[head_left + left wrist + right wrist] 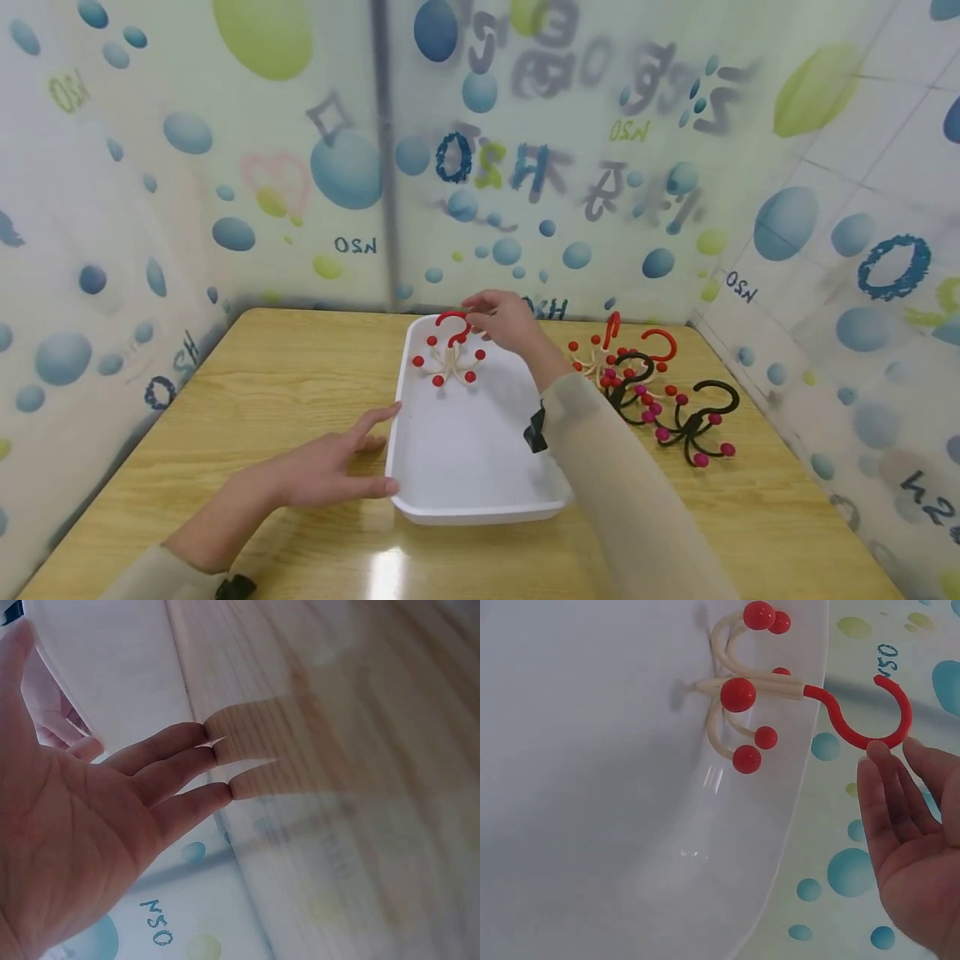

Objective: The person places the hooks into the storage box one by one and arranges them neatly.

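A cream hook hanger [450, 360] with several curved arms, red ball tips and a red top hook stands upright over the far left of a white tray [476, 442]. At the top, my right hand [508, 321] pinches the curve of its red hook [906, 720] between thumb and fingertips. Whether the hanger's lower end touches the tray floor I cannot tell. My left hand [318, 473], fingers extended and spread, touches the tray's left side. In the left wrist view, three fingers [184, 806] of that hand reach down to the tabletop.
Right of the tray lies a group of similar hangers: cream ones with red hooks [660, 340], and black ones [692, 425] with pink ball tips. They partly overlap. The wooden table [300, 358] meets patterned walls at the back and sides.
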Action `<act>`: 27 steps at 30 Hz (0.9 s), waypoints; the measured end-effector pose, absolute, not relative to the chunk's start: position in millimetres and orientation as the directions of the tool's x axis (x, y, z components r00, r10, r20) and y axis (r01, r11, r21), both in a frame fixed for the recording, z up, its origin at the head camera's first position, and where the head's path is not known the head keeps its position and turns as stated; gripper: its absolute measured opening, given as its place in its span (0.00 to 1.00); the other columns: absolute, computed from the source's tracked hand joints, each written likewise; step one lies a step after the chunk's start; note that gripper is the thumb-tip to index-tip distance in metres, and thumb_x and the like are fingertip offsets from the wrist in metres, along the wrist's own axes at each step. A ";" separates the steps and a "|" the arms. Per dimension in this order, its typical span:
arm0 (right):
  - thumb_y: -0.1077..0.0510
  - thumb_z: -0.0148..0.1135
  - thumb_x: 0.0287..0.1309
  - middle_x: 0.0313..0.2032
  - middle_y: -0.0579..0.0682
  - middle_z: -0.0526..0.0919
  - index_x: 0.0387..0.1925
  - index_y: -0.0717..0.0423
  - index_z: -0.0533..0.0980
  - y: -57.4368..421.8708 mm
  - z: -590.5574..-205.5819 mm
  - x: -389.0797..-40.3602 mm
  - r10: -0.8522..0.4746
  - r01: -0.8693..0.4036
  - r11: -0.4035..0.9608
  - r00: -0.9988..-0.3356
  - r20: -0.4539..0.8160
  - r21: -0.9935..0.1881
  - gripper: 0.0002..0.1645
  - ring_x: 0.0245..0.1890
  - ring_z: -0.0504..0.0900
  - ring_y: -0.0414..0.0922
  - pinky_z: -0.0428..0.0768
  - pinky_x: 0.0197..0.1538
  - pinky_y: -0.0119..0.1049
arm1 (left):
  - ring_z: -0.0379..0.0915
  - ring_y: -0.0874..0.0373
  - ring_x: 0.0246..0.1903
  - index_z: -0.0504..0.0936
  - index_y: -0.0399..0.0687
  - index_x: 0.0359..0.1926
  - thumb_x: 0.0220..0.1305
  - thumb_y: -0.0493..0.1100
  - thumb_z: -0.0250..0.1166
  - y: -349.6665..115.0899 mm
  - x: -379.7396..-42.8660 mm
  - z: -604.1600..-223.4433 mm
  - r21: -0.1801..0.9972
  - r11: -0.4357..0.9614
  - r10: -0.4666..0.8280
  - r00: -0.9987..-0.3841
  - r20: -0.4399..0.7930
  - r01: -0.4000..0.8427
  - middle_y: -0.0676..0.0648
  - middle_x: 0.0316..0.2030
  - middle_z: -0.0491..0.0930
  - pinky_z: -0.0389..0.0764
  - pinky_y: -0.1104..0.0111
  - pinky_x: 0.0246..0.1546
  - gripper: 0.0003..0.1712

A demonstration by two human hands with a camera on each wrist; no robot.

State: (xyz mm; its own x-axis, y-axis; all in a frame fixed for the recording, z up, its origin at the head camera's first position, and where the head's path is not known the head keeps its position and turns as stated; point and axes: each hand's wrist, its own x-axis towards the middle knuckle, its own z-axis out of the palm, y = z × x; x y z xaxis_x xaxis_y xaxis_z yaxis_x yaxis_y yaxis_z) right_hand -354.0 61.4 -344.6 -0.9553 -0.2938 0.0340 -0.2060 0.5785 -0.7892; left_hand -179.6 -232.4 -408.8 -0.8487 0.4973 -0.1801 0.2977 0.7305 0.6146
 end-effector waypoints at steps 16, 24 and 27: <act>0.52 0.66 0.80 0.58 0.52 0.88 0.66 0.48 0.83 137.5 -306.2 -321.3 -0.287 -0.268 0.605 -0.952 0.109 -0.749 0.19 0.50 0.90 0.50 0.91 0.56 0.46 | 0.71 0.28 0.75 0.45 0.64 0.88 0.71 0.70 0.71 -230.7 -180.0 -407.0 0.614 0.736 0.493 -0.847 -0.199 0.284 0.34 0.75 0.76 0.69 0.29 0.74 0.60; 0.51 0.65 0.80 0.60 0.54 0.89 0.67 0.49 0.83 181.3 -312.7 -297.9 -0.275 -0.253 0.614 -0.956 0.097 -0.748 0.20 0.51 0.90 0.52 0.91 0.50 0.43 | 0.69 0.27 0.76 0.44 0.65 0.88 0.70 0.70 0.71 -229.8 -180.3 -407.0 0.618 0.743 0.483 -0.846 -0.226 0.259 0.35 0.76 0.76 0.68 0.28 0.73 0.60; 0.49 0.66 0.79 0.58 0.53 0.89 0.65 0.47 0.84 195.9 -315.2 -287.1 -0.268 -0.248 0.631 -0.959 0.093 -0.735 0.19 0.49 0.90 0.51 0.90 0.46 0.40 | 0.70 0.28 0.76 0.44 0.65 0.88 0.70 0.70 0.71 -228.9 -180.4 -407.8 0.619 0.743 0.480 -0.846 -0.230 0.253 0.35 0.76 0.76 0.69 0.28 0.73 0.60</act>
State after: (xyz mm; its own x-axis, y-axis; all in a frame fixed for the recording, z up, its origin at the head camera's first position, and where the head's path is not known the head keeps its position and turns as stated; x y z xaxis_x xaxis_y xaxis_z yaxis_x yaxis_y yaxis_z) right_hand -287.1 195.9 -315.2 -0.9590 -0.2676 0.0934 -0.2477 0.6311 -0.7351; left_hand -180.4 -228.9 -407.8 -0.8464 0.4802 -0.2304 0.2532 0.7434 0.6191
